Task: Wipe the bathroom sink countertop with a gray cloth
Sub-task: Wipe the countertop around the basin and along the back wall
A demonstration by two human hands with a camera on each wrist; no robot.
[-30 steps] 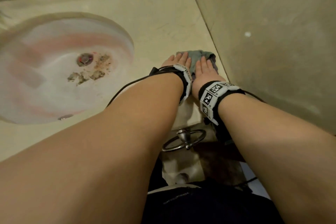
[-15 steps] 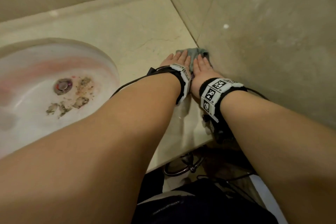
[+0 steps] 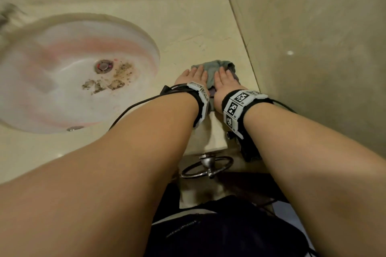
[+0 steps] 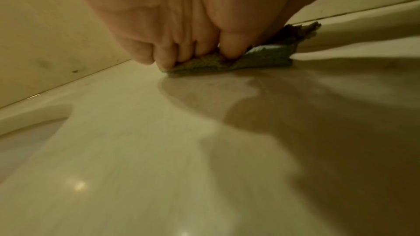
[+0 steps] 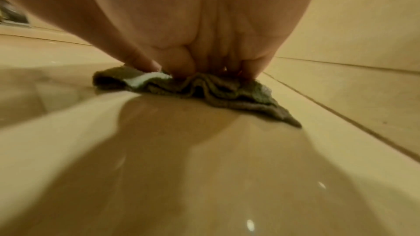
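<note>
Glossy beige stone countertop (image 3: 188, 23) bounded by beige tiled walls (image 3: 313, 48); stained white oval basin (image 3: 62, 73) at left. Crumpled gray cloth (image 3: 215, 69) pressed flat under left hand (image 3: 193, 76) and right hand (image 3: 224, 80), fingers extended, gripping nothing. Cloth drawn back from corner since half a second ago.

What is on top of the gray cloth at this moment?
Both hands press flat on the cloth: the left hand on its left part, the right hand on its right. The cloth lies bunched on the countertop. The counter surface directly beneath it is covered.
</note>
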